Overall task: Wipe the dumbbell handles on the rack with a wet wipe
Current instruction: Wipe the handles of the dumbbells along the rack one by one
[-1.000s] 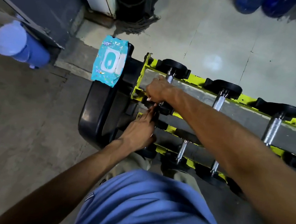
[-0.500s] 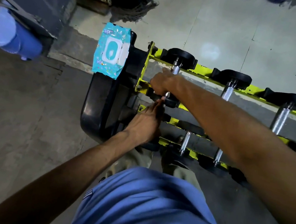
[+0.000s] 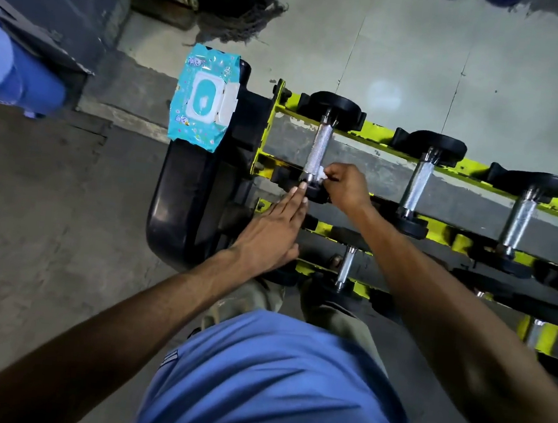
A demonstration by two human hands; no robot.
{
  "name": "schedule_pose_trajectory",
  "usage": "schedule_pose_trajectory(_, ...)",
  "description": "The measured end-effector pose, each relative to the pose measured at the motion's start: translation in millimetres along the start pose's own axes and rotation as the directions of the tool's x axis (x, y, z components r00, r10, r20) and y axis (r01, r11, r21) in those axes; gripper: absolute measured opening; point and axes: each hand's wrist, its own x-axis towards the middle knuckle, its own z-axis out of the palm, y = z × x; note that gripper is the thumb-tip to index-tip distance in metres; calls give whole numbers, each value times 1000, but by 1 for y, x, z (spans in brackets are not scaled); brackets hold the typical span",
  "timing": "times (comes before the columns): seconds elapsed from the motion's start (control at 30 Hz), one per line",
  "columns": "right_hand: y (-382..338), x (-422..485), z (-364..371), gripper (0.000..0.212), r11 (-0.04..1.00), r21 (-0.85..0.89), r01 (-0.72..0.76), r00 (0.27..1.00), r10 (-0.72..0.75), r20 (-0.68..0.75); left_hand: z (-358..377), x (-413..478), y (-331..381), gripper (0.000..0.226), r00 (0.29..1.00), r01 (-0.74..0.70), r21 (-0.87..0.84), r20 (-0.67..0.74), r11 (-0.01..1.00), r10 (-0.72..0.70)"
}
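the first handle [image 3: 321, 147] lies bare toward 12 o'clock, open from above. at its 6 o'clock end the left hand [image 3: 268, 234] and the right hand [image 3: 346, 188], pinching a wipe [image 3: 321, 174], crowd it. plates [image 3: 337, 105] cap both ends. bare rack [image 3: 368, 164] at 3 o'clock; pack [image 3: 206, 100] at 9 o'clock.

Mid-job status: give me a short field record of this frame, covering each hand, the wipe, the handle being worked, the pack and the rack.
right hand: pinches the wet wipe against the near end of the leftmost top-tier handle
left hand: fingers straight, fingertips touching that dumbbell's near end
next handle: untouched
rack: yellow, two tiers visible
wipe pack: lies on a black object at the rack's left end
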Motion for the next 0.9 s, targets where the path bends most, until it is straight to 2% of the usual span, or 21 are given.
schedule_pose_trajectory(0.17,-23,-5,12,39,954,271,-132,991,118,67,-11,-3,1,92,998,36,-30,45,999,-35)
schedule_pose_trajectory(0.23,-17,-15,9,33,940,317,-129,992,117,57,-17,-3,3,88,997,43,-35,66,998,-41)
schedule_pose_trajectory(0.33,-9,-30,-4,13,910,406,-82,996,65,54,-28,0,7,79,996,84,-74,31,994,-82)
schedule_pose_trajectory(0.47,1,-47,-43,13,866,498,40,999,-48,3,-38,6,25,68,994,87,-83,-62,993,-93)
schedule_pose_trajectory(0.53,16,-51,-70,19,907,401,130,991,-123,-42,-39,9,42,65,995,38,-93,-91,995,-46)
schedule_pose_trajectory(0.57,26,-50,-86,22,941,291,171,985,-159,-65,-38,11,52,64,995,8,-99,-97,995,-17)
schedule_pose_trajectory(0.63,45,-45,-116,24,972,-41,230,965,-234,-117,-33,20,74,64,995,-46,-104,-92,993,37)
schedule_pose_trajectory(0.7,61,-39,-143,27,900,-351,259,933,-327,-151,-26,31,98,66,995,-80,-117,-68,990,72)
schedule_pose_trajectory(0.73,68,-35,-153,30,862,-427,273,917,-367,-154,-22,37,111,68,995,-88,-125,-54,988,82)
schedule_pose_trajectory(0.8,78,-32,-164,38,826,-475,303,911,-397,-108,-17,47,134,70,996,-86,-140,-36,986,82)
schedule_pose_trajectory(0.9,92,-34,-169,55,694,-556,457,875,-464,140,-12,57,164,72,998,-67,-156,-17,986,65)
